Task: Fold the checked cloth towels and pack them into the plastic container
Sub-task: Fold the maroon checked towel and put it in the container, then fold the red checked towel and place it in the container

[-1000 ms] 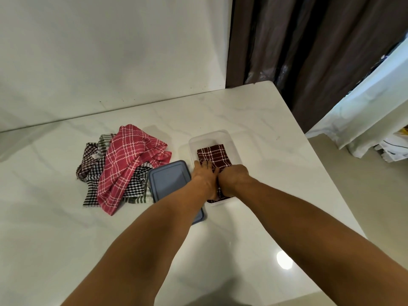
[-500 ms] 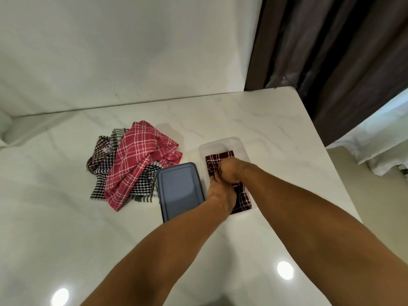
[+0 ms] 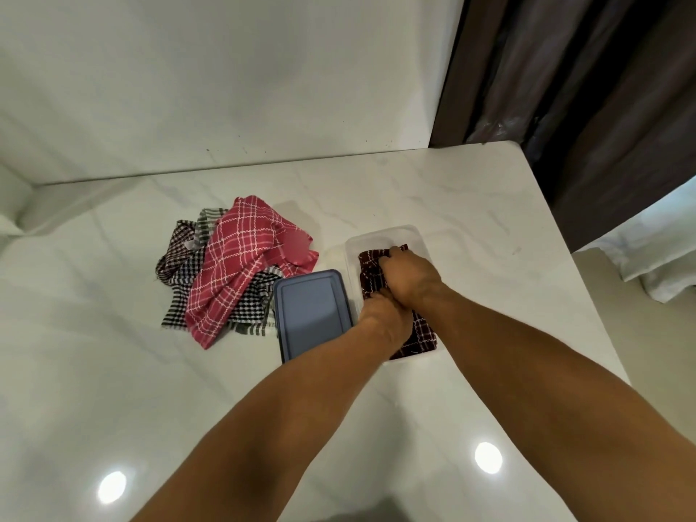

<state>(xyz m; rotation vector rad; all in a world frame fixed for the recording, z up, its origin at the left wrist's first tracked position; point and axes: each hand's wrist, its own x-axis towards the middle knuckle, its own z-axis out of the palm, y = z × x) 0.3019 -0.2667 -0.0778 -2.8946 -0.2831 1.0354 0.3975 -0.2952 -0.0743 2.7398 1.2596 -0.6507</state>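
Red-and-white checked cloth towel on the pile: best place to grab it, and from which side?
I'd pinch the red-and-white checked cloth towel at its near corner, from above: it lies topmost and that corner juts clear of the black-and-white checked towels.

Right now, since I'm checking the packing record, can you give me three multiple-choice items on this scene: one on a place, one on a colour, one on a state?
1. Where does the lid lie?
A. On top of the container
B. On the table, between the container and the towel pile
C. On the floor

2. What colour is the towel inside the container?
A. Dark red
B. Green
C. Yellow

3. What state is the container in?
A. Closed
B. Open, with both hands on the towel inside
C. Open and empty

Answers:
1. B, as the lid lies flat just left of the container.
2. A, as the dark red towel shows white checks.
3. B, as the left hand and right hand are on the towel.
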